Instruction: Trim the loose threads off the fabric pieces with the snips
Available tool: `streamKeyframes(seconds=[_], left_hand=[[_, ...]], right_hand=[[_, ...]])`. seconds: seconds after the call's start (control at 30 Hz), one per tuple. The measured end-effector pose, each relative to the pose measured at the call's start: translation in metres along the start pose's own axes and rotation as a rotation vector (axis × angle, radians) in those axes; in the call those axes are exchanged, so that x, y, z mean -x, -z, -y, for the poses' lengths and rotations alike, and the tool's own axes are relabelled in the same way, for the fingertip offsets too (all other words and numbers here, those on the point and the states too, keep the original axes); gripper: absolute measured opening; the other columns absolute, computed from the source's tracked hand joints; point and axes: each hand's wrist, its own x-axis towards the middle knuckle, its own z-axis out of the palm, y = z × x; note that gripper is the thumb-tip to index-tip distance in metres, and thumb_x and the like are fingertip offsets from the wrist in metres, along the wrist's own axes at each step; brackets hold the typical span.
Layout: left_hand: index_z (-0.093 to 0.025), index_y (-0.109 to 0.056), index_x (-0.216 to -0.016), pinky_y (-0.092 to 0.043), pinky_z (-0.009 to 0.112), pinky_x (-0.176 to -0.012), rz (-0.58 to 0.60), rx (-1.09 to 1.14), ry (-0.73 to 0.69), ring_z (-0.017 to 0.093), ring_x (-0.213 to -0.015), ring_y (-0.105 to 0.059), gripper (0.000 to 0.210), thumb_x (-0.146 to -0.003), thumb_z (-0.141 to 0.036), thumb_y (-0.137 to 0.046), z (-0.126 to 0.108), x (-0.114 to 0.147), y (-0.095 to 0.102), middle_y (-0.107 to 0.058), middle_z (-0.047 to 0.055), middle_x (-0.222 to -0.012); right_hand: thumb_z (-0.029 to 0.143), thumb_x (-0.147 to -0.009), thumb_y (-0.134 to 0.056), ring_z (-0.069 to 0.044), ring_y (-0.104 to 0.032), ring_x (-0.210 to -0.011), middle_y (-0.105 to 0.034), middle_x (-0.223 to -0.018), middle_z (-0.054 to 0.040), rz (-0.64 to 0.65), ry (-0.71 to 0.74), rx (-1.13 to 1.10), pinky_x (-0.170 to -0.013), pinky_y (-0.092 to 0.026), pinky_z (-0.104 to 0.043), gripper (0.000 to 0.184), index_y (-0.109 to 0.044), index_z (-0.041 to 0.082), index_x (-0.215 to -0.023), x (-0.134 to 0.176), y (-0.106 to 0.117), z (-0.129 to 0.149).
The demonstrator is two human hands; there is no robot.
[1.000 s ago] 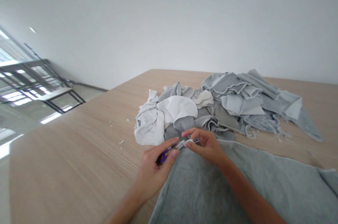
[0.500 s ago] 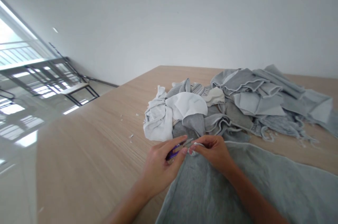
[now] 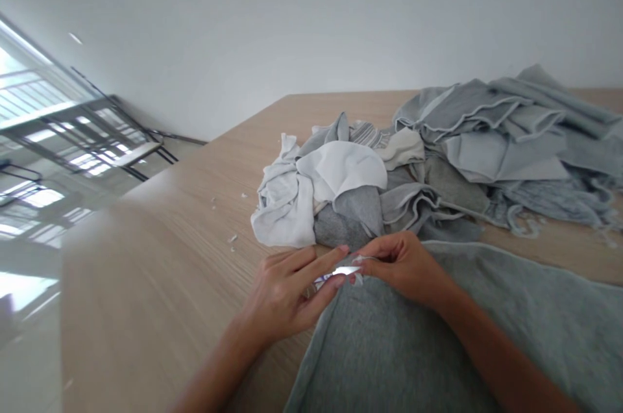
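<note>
My left hand (image 3: 292,289) is closed around small thread snips (image 3: 346,270) with a purple handle. Their bright blades point right, toward the fingers of my right hand (image 3: 402,267). That hand pinches the top corner of a large grey-green cloth (image 3: 413,341), where a bit of white thread or edging (image 3: 359,279) sticks out between the fingers. The cloth spreads from the pinched corner toward me and off to the right, under my right forearm. Most of the snips' handle is hidden by my left fingers.
Behind my hands lies a heap of white and grey cloth pieces (image 3: 341,169), with more folded grey cloths (image 3: 506,134) to its right. White scraps (image 3: 232,239) dot the wooden table (image 3: 160,270). A wall stands behind; a bench (image 3: 139,153) is on the floor at left.
The view has shifted, so the heap appears higher and larger. The snips' blades have come up to the white thread at the cloth's corner, and both hands are closer together.
</note>
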Motion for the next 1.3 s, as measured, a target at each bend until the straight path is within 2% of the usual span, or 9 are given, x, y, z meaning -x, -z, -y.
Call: streamKeyframes(seconds=[0.13, 0.3, 0.5, 0.67, 0.87, 1.1, 1.3], left_hand=[[-0.020, -0.060, -0.133, -0.046, 0.026, -0.060, 0.007, -0.040, -0.010, 0.013, -0.063, -0.060, 0.039, -0.095, -0.024, -0.066, 0.000, 0.000, -0.001, -0.066, 0.000, -0.080], [-0.020, -0.060, -0.134, -0.044, 0.025, -0.057, -0.010, -0.104, -0.046, 0.012, -0.060, -0.057, 0.041, -0.094, -0.027, -0.069, -0.001, 0.000, -0.002, -0.062, -0.002, -0.074], [-0.020, -0.059, -0.135, -0.045, 0.024, -0.059, -0.038, -0.126, -0.059, 0.011, -0.063, -0.058, 0.041, -0.096, -0.029, -0.068, -0.003, 0.001, -0.007, -0.064, -0.002, -0.076], [-0.015, -0.062, -0.132, -0.047, 0.024, -0.059, -0.086, -0.119, -0.108, 0.011, -0.064, -0.059, 0.040, -0.096, -0.029, -0.069, -0.004, -0.001, -0.009, -0.062, -0.002, -0.076], [-0.011, -0.063, -0.131, -0.047, 0.025, -0.060, -0.091, -0.213, -0.170, 0.011, -0.062, -0.057, 0.042, -0.095, -0.030, -0.071, -0.004, -0.001, -0.007, -0.059, -0.002, -0.074], [-0.009, -0.063, -0.131, -0.046, 0.027, -0.059, -0.079, -0.241, -0.220, 0.012, -0.064, -0.059, 0.043, -0.095, -0.029, -0.071, -0.003, -0.001, -0.006, -0.060, -0.001, -0.074], [-0.007, -0.063, -0.130, -0.050, 0.027, -0.063, -0.072, -0.246, -0.224, 0.012, -0.068, -0.063, 0.041, -0.095, -0.029, -0.070, -0.003, -0.002, -0.006, -0.064, 0.000, -0.079]], right_hand=[[0.037, -0.077, -0.083, -0.017, -0.072, -0.069, -0.080, -0.077, -0.0034, 0.051, -0.009, -0.009, -0.064, -0.053, -0.025, 0.016, -0.084, 0.022, -0.081, 0.001, 0.002, 0.002], [0.038, -0.078, -0.082, -0.017, -0.072, -0.068, -0.079, -0.075, -0.0031, 0.085, -0.020, 0.001, -0.064, -0.053, -0.025, 0.018, -0.083, 0.021, -0.081, 0.003, 0.004, 0.004], [0.037, -0.077, -0.083, -0.015, -0.069, -0.065, -0.078, -0.073, -0.0024, 0.067, -0.022, 0.007, -0.061, -0.051, -0.024, 0.018, -0.082, 0.020, -0.078, 0.002, 0.003, 0.004], [0.029, -0.072, -0.086, -0.010, -0.064, -0.060, -0.077, -0.070, -0.0007, 0.087, -0.050, 0.011, -0.057, -0.047, -0.019, 0.013, -0.080, 0.017, -0.073, 0.002, 0.004, 0.007], [0.026, -0.072, -0.086, -0.011, -0.066, -0.064, -0.080, -0.077, -0.0024, 0.090, -0.068, -0.011, -0.060, -0.048, -0.020, 0.011, -0.082, 0.018, -0.078, 0.002, 0.005, 0.005], [0.023, -0.068, -0.088, -0.008, -0.059, -0.057, -0.076, -0.067, 0.0004, 0.081, -0.089, -0.010, -0.055, -0.043, -0.017, 0.010, -0.080, 0.018, -0.071, 0.002, 0.005, 0.008], [0.022, -0.068, -0.088, -0.008, -0.059, -0.058, -0.075, -0.066, 0.0009, 0.086, -0.096, -0.024, -0.055, -0.043, -0.017, 0.011, -0.079, 0.017, -0.069, 0.003, 0.005, 0.012]])
